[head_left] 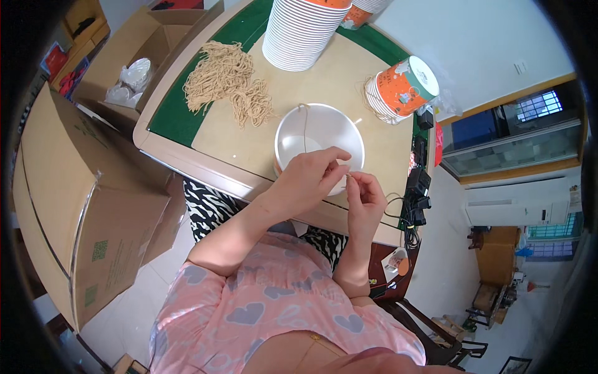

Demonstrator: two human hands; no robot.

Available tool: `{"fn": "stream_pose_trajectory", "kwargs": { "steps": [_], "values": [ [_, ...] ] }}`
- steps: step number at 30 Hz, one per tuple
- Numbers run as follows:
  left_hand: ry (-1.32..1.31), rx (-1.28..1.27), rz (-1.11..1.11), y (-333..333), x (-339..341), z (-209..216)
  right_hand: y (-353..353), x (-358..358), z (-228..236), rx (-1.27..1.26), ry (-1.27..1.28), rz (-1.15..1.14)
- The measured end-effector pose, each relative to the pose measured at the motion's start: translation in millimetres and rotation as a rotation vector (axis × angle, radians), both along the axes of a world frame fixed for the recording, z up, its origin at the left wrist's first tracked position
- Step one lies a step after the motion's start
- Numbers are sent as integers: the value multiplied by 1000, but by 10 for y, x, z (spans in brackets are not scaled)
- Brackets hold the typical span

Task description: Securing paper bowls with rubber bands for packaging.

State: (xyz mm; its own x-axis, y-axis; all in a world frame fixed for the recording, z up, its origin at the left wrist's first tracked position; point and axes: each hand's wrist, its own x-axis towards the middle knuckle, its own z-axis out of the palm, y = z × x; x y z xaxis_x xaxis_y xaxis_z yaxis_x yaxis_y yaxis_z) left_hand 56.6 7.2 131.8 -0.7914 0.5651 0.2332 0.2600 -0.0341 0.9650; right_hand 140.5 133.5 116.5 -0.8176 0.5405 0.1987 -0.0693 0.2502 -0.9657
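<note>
A white-lined paper bucket (319, 134) stands upright at the table's near edge, its mouth facing me. A thin tan cord (305, 128) hangs over its far left rim and runs down inside until my left hand (311, 173) hides it. That hand reaches across the bucket's mouth, thumb and forefinger pinched together at the near right rim. Right beside it, my right hand (365, 196) pinches a small bit of the cord between thumb and fingertip. The fingers cover much of the near rim, so how the cord sits there cannot be seen.
A heap of tan cords (221, 78) lies at the left of the table. Behind the bucket rises a tall stack of paper buckets (299, 37); an orange printed stack (398, 90) stands upside down at right. Black power adapters (418, 181) line the right edge. Cardboard boxes (118, 230) stand left.
</note>
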Motion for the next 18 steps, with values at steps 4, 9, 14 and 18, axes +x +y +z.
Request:
{"fn": "stream_pose_trajectory", "kwargs": {
  "steps": [4,9,14,18],
  "values": [
    [16,-22,-34,1,-15,-24,2,7,-15,18,15,28],
    [22,-22,1,20,-6,-35,-29,4,-43,-21,65,10],
    [26,-36,-6,12,1,-11,-13,9,-93,-16,60,10],
    [28,-47,-3,17,8,-4,29,21,-145,27,43,21]
  ]
}}
